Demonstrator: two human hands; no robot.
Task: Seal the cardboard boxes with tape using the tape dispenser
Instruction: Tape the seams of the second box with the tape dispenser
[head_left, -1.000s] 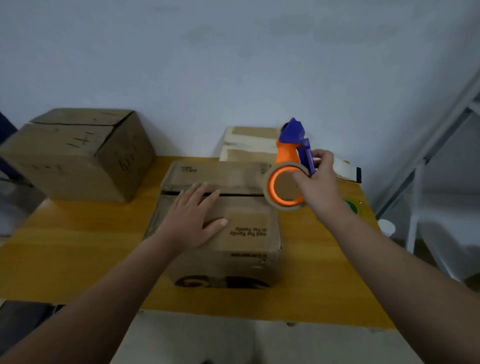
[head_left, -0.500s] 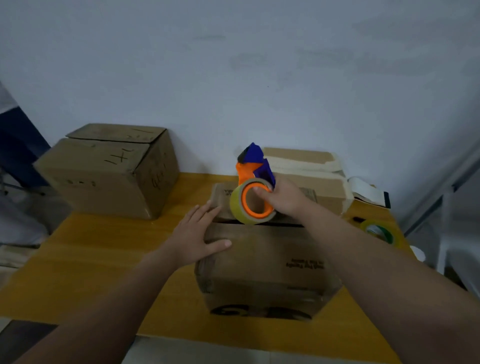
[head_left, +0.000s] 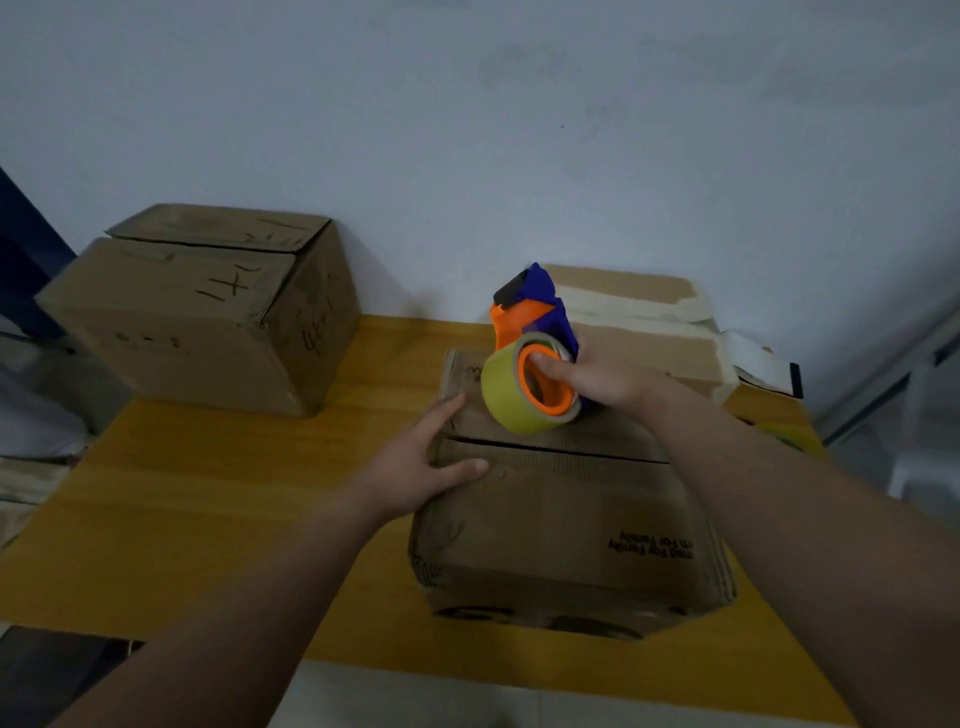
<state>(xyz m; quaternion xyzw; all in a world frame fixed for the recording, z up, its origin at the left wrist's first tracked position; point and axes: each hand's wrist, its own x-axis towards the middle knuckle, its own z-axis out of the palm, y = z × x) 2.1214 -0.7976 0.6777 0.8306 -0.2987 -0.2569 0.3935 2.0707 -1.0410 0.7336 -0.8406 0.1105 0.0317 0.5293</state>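
A brown cardboard box (head_left: 561, 525) sits on the yellow wooden table (head_left: 208, 499), its two top flaps meeting at a dark seam across the top. My left hand (head_left: 415, 462) holds its upper left corner, thumb laid on the near flap and fingers down the left side. My right hand (head_left: 597, 382) grips an orange and blue tape dispenser (head_left: 535, 332) with a yellowish tape roll (head_left: 506, 395), held just above the far flap near the seam.
A larger cardboard box (head_left: 208, 306) with pen marks stands at the table's back left. Another box (head_left: 654, 322) with pale tape sits against the wall behind the dispenser. A spare tape roll (head_left: 789, 434) lies at the right edge, partly hidden by my forearm.
My right hand has brought the dispenser leftward and down over the far flap. My left hand slid from the box top to its left corner. The view shifted left.
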